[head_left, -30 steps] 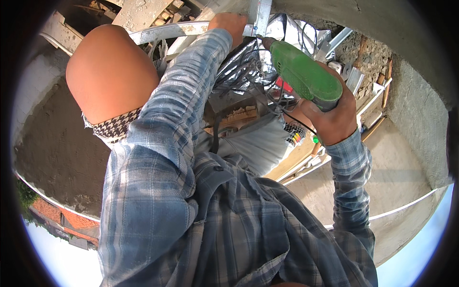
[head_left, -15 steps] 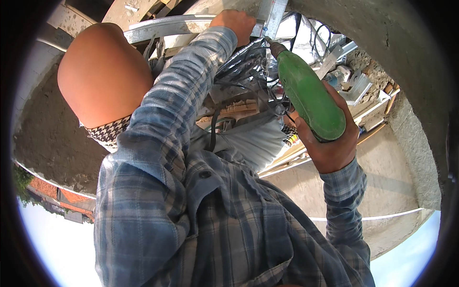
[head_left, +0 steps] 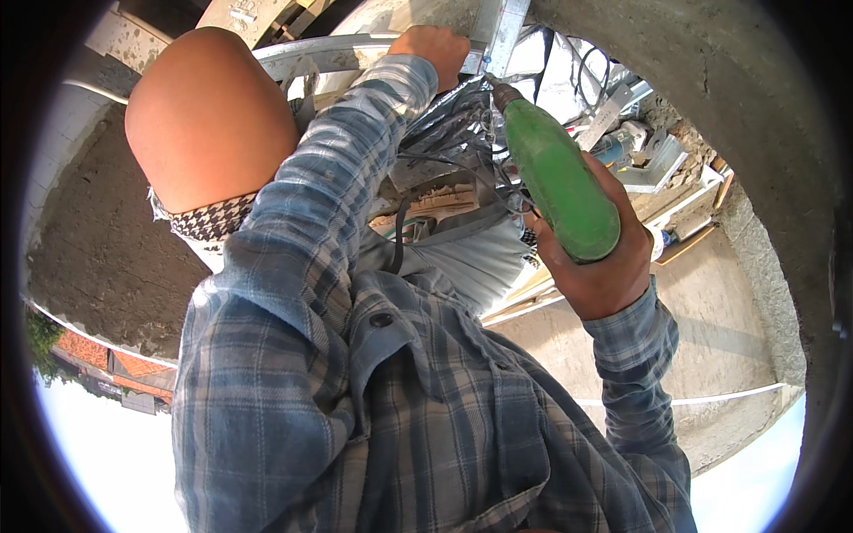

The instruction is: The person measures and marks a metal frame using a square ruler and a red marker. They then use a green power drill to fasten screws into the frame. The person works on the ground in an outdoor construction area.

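My right hand (head_left: 613, 258) is wrapped round the rear of a green power drill (head_left: 564, 182). The drill points up and to the left, its bit at a small bluish screw head (head_left: 486, 60) where two metal profiles meet; whether they touch I cannot tell. My left hand (head_left: 433, 51) is closed over a long galvanized metal channel (head_left: 324, 53), just left of that joint. The channel meets a second metal strip (head_left: 506, 35) that runs upward. My left fingertips are hidden behind the hand.
Below the joint lie black cables and shiny foil-like sheeting (head_left: 444, 115). A bare bent knee (head_left: 213, 115) is at left, beside my left arm. A curved concrete wall (head_left: 702, 71) rises at right, with metal offcuts (head_left: 653, 169) and rubble by it. Wooden boards (head_left: 240, 22) lie at the far left.
The drill and my right hand have shifted slightly left in the picture. The view has moved a little, and the knee appears further right. Both hands keep their holds.
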Tool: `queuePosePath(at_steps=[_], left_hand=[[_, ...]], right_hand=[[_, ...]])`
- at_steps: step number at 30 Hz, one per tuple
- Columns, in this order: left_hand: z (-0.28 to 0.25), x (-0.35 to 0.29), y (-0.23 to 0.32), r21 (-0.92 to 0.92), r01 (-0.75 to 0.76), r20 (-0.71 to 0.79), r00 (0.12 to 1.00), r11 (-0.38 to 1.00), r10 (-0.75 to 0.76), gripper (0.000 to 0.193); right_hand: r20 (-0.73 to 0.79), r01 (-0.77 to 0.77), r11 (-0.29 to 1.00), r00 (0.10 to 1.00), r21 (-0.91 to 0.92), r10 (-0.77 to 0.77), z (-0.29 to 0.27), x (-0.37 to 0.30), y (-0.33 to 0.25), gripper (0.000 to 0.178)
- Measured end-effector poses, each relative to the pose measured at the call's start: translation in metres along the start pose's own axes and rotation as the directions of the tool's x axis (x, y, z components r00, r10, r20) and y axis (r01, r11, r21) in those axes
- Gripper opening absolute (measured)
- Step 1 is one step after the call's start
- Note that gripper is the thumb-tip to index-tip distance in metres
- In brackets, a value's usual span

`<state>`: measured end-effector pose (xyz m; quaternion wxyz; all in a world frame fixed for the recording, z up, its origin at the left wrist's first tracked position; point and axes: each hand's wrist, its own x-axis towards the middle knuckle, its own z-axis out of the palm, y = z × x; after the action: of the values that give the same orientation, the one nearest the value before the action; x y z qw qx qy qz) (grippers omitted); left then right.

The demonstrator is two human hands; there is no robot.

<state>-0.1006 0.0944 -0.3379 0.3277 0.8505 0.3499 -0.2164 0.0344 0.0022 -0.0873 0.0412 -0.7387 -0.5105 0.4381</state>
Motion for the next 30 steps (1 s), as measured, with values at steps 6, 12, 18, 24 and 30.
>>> queuePosePath(at_steps=[6, 12, 18, 24, 30], left_hand=[[0.0012, 0.0013, -0.0014, -0.023, -0.006, 0.007, 1.000, 1.000, 0.006, 0.028], [0.0003, 0.0020, -0.0013, 0.000, -0.016, 0.017, 1.000, 1.000, 0.016, 0.028], [-0.0006, 0.0019, -0.0008, -0.037, 0.004, 0.023, 1.000, 0.999, -0.003, 0.030], [-0.0023, 0.0040, -0.0013, -0.036, 0.005, 0.059, 0.998, 0.999, -0.003, 0.031], [-0.0034, 0.0047, -0.0005, -0.042, 0.012, 0.071, 0.997, 0.999, -0.009, 0.029]], right_hand=[[0.052, 0.020, 0.996, 0.999, -0.090, -0.016, -0.0034, 0.0019, -0.0061, 0.067], [0.056, 0.015, 0.992, 0.998, -0.122, -0.008, -0.0025, 0.0016, -0.0058, 0.067], [0.059, 0.046, 0.988, 0.998, -0.146, -0.038, -0.0032, 0.0031, -0.0035, 0.064], [0.044, 0.013, 0.993, 0.999, -0.113, -0.008, -0.0019, 0.0010, -0.0014, 0.074], [0.061, 0.068, 0.981, 0.996, -0.184, -0.058, -0.0041, 0.0025, -0.0064, 0.076]])
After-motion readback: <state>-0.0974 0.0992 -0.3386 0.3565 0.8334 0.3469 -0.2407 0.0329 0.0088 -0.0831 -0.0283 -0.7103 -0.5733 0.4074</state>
